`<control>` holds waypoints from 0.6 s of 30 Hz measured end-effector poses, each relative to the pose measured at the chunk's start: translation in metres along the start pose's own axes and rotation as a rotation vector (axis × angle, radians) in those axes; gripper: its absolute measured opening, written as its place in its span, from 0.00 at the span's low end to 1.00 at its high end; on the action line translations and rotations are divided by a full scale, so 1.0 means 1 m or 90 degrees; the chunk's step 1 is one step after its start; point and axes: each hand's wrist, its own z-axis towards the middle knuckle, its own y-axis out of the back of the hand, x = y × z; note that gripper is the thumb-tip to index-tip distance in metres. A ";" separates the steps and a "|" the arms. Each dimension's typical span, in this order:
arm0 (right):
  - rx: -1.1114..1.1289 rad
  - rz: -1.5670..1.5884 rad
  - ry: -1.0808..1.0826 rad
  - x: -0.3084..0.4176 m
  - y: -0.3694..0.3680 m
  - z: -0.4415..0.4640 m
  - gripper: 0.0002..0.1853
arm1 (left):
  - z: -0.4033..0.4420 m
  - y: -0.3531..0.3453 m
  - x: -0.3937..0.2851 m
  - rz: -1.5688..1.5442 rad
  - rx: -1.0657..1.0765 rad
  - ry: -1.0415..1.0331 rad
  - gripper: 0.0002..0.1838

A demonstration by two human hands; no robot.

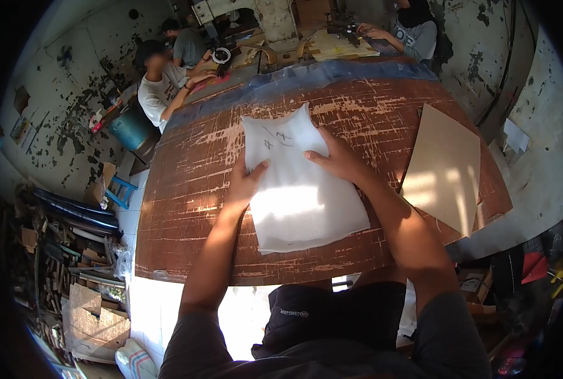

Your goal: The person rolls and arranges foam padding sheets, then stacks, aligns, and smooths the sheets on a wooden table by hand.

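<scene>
A white piece that looks like soft foam sheeting lies on the worn brown table, with dark handwritten marks near its far end. My left hand grips its left edge, thumb on top and the other fingers mostly hidden at the side. On the opposite edge, my right hand holds it the same way, thumb pressed on the upper face. A bright patch of sunlight falls across the middle of the piece. Whether it is one sheet or several layers, I cannot tell.
A tan board lies on the table's right side. Bluish plastic sheeting covers the far edge. Beyond it are a person in white, another beside them, and a person in grey at the far right. Scrap pieces pile up at left.
</scene>
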 end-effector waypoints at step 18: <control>0.005 -0.004 0.000 0.000 0.000 0.000 0.35 | 0.000 0.000 -0.002 0.034 -0.002 -0.019 0.24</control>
